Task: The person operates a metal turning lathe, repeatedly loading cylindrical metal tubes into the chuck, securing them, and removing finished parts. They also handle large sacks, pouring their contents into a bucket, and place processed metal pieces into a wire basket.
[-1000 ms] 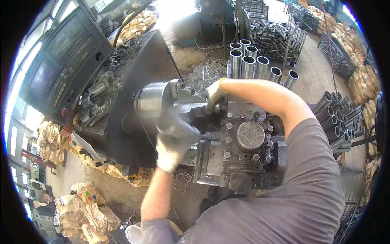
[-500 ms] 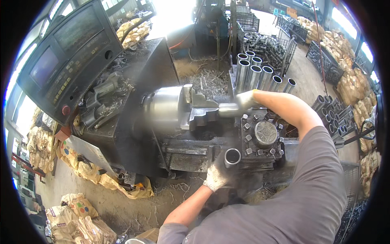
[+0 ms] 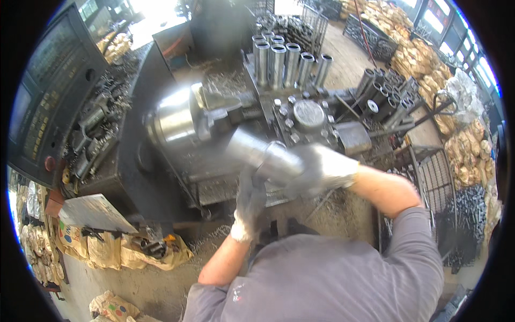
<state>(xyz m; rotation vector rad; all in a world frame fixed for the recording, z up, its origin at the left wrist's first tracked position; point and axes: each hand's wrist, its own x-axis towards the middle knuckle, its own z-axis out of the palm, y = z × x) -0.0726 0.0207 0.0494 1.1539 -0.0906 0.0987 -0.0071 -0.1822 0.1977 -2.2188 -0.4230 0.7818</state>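
Steel tube section (image 3: 263, 155), blurred by motion, is shown carried between both gloved hands in front of the lathe chuck (image 3: 177, 121). To the far left of the hands, a control panel (image 3: 45, 91) with a red button is seen, and below it a flat grey board (image 3: 94, 212) resting above yellow sacks (image 3: 115, 249). The chuck lies up and to the left of the left hand (image 3: 248, 201); no workpiece can be made out in it, so loading is judged not yet done. The left hand is placed under the near end of the tube, fingers curled upward against it; how tightly it is closed cannot be told through the blur. The right hand (image 3: 322, 172) is wrapped around the other end of the tube, fingers closed over it. Beyond the right hand, the tool turret (image 3: 308, 115) with its bolt heads is visible, and behind it a row of upright tubes (image 3: 287, 61) is stood. To the right of the right hand, wire baskets (image 3: 429, 182) and further stacked tubes (image 3: 383, 99) are seen.

Compared with half a second earlier, the left hand is raised from a tube end low on the machine, the right hand is drawn back from the chuck area, and the tube is now held clear of the machine by both.
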